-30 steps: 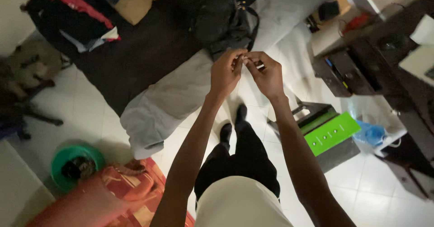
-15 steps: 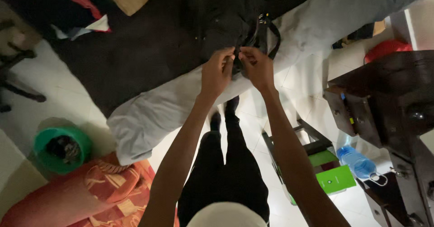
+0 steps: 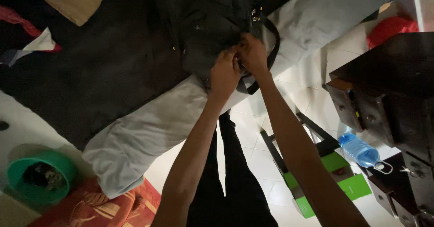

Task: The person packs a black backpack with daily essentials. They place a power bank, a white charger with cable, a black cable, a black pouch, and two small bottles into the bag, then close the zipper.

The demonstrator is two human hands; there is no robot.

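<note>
Bed-top black bag (image 3: 212, 23) under both hands (image 3: 237, 64)

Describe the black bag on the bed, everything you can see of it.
The bag is black, soft and slumped, apparently fabric, dim in the low light. It lies near the edge of the bed, on the dark cover. A black strap loops out on its right side, with small metal fittings near the strap's top. Both hands press at its front edge: the left hand and right hand close together, fingers curled into the fabric. Whether it is open cannot be told.
</note>
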